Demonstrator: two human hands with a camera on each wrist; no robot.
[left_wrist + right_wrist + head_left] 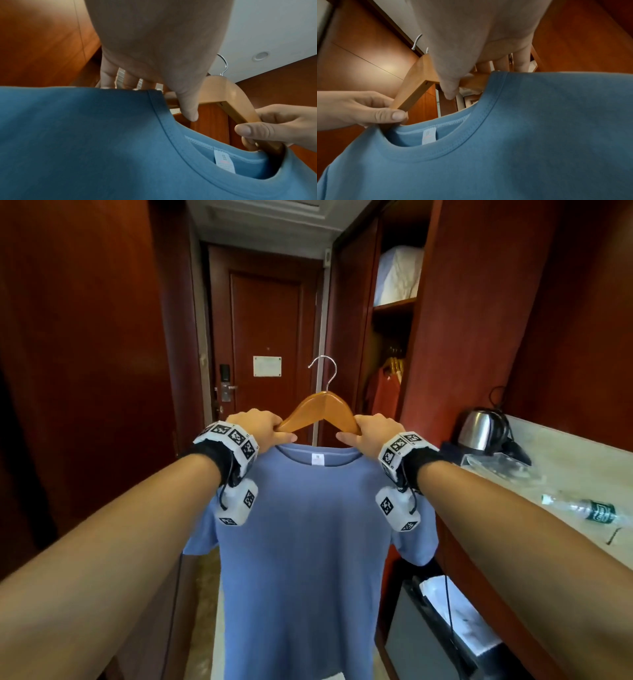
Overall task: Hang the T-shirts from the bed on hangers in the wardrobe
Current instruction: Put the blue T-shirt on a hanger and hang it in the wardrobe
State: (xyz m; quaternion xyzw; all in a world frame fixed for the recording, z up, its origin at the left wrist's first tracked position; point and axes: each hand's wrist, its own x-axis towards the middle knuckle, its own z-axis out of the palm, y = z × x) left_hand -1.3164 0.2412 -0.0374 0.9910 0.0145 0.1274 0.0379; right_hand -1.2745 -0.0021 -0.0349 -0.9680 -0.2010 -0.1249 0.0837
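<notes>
Head view, kettle [479, 429], bottle [589, 508], door [265, 337]

Your head view is evenly lit and fairly sharp, with edges bowed by the wide lens. A soft glare patch sits on the wood panel [388, 67]. Your wrist views are dimmer; each near palm fills the top, blurred and shadowed.

hanger [320, 412] ends: hidden inside T-shirt [301, 542] | T-shirt hem: cut off by bottom edge | door notice [267, 366]: unreadable
</notes>
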